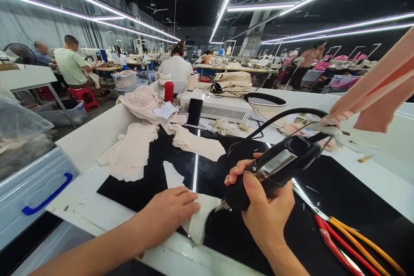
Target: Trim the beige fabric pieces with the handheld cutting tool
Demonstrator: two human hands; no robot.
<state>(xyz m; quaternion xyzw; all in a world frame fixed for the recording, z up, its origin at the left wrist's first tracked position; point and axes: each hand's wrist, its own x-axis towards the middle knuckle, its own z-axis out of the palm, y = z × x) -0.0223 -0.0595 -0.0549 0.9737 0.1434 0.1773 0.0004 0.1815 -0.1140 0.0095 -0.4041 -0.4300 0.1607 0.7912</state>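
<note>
My left hand (168, 211) lies with its fingers stretched out over a small cream fabric piece (207, 209), pressing it on the glossy black board (233, 241). My right hand (268, 211) is wrapped round a black corded handheld tool (281, 164). The tool's narrow metal tip meets the right edge of the fabric, or is very close to it. Pink cloth strips (381, 77) are tied to the tool's rear end. Just beyond my left fingers lies another pale fabric scrap (173, 175). My left thumb is hidden.
Stacked cream fabric pieces (132, 151) and another pile (199, 142) lie behind. Orange-handled scissors (349, 228) rest at right, beside something red. A phone (195, 112) leans against a vented white box (216, 105), near a red bottle (168, 91). Co-workers sit farther back.
</note>
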